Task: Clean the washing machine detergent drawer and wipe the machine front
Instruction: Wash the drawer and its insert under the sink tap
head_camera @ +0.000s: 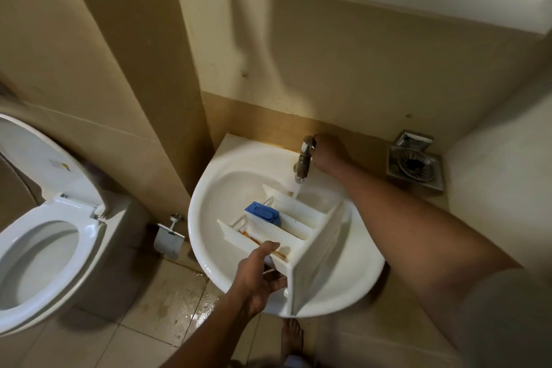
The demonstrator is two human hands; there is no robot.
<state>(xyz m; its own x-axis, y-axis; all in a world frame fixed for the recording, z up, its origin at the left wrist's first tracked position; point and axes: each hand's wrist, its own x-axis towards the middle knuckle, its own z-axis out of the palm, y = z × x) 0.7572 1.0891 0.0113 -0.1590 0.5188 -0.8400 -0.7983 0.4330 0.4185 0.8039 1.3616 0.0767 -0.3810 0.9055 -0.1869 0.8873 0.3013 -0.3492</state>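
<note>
The white detergent drawer (301, 227) lies across the round white sink (209, 206), its front panel toward me. A blue insert (263, 213) sits in its middle compartment, and brown grime lines the near compartment. My left hand (258, 275) grips the drawer's near side wall, thumb over the edge. My right hand (327, 154) is closed on the handle of the chrome tap (303, 161). Water runs from the spout into the drawer's far end.
A toilet (44, 236) with raised lid stands at the left. A toilet-paper holder (168, 237) hangs between toilet and sink. A steel floor drain (413, 163) lies right of the sink. The tiled floor below is wet. My bare foot (292, 337) stands under the sink's front edge.
</note>
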